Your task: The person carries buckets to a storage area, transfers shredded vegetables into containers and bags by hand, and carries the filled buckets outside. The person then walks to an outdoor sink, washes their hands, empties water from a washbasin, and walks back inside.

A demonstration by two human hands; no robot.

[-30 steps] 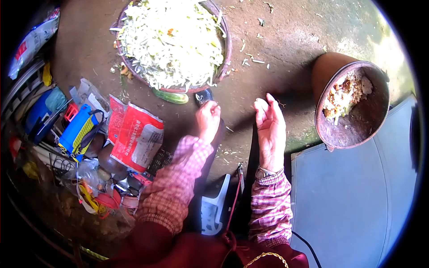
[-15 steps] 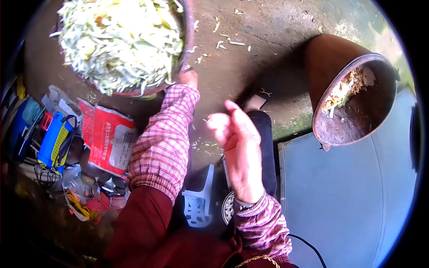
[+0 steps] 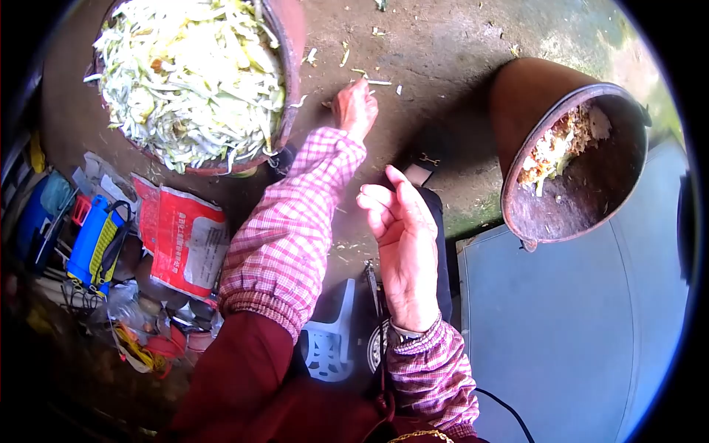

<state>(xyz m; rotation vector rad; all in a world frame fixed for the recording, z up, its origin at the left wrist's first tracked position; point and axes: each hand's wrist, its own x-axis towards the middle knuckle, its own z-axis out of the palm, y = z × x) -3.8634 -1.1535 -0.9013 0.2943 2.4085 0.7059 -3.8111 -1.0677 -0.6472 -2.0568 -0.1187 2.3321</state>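
While your left hand curls beside thin pale-green shreds, stay low
Cannot tell its hold; your right hand, nearer, loosely open

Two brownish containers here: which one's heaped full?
The round reddish-brown container at upper left, mounded with pale green shreds; the rust-brown bucket at right holds only some scraps, its inner wall largely bare.

Red printed bag, blue-and-yellow object near it, pale plastic stool, flat grey-blue panel
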